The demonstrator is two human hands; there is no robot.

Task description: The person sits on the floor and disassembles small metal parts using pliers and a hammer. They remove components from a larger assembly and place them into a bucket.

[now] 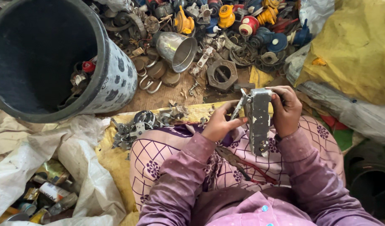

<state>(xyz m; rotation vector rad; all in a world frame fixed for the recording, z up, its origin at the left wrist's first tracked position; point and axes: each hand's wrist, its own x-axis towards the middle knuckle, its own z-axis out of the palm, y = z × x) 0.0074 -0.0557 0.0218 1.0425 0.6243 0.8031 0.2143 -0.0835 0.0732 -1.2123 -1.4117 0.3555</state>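
Over my lap I hold a long grey metal bracket [258, 121], upright and worn. My right hand [286, 109] grips its upper right side. My left hand [219, 123] pinches a thin metal piece sticking out at its top left edge. A pair of pliers with dark handles [234, 161] lies on my patterned purple skirt below the hands. A small heap of grey metal fittings [136, 125] rests on the yellow cloth just left of my knee.
A big dark bucket [104, 79] holding a few parts stands at the upper left. Scrap metal, a shiny metal cup [178, 50], a hexagonal nut [222, 74] and coloured plastic parts cover the floor ahead. A yellow sack [351, 46] lies right; white sacks and cans left.
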